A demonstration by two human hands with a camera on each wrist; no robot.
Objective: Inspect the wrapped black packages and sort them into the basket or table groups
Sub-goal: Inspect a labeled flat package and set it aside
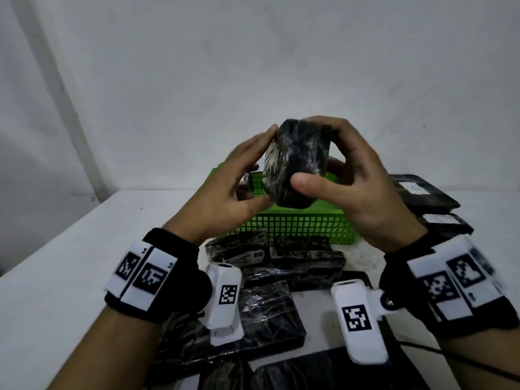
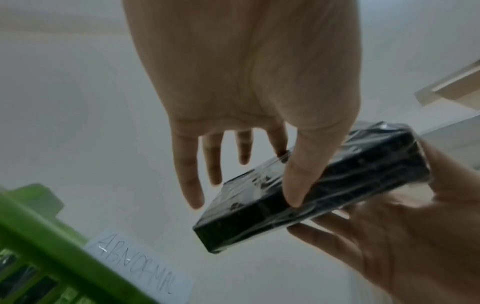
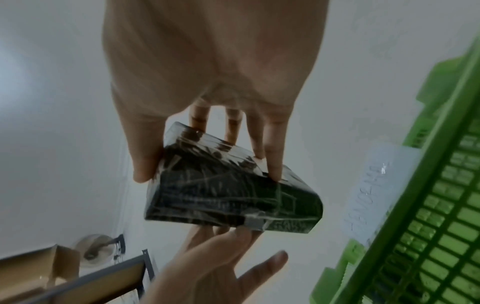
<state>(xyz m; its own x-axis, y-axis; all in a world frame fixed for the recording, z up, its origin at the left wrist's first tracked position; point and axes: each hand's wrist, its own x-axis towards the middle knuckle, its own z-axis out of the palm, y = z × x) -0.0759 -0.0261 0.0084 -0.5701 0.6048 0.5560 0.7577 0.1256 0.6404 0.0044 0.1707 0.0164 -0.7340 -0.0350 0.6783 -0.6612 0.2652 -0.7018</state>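
Head view: both hands are raised above the table, with one wrapped black package (image 1: 298, 164) between them.
Right hand (image 1: 363, 190): curled round the package, thumb on the near face, fingers over the top and far side.
Left hand (image 1: 225, 187): fingers nearly straight, fingertips touching the package's left edge, thumb under its lower corner.
Right wrist view: the thumb and a fingertip pinch opposite edges of the package (image 3: 228, 185); clear film is crinkled over it.
Left wrist view: the left thumb lies across the package (image 2: 322, 183).
Package position: held in the air, tilted, above the green basket (image 1: 298, 226).
Basket: mesh walls, standing on the white table (image 1: 70, 263); a paper label (image 2: 140, 265) with handwriting lies beside it.
Table groups: more wrapped black packages (image 1: 270, 305) lie near the basket's front; others (image 1: 427, 198) are stacked to its right.
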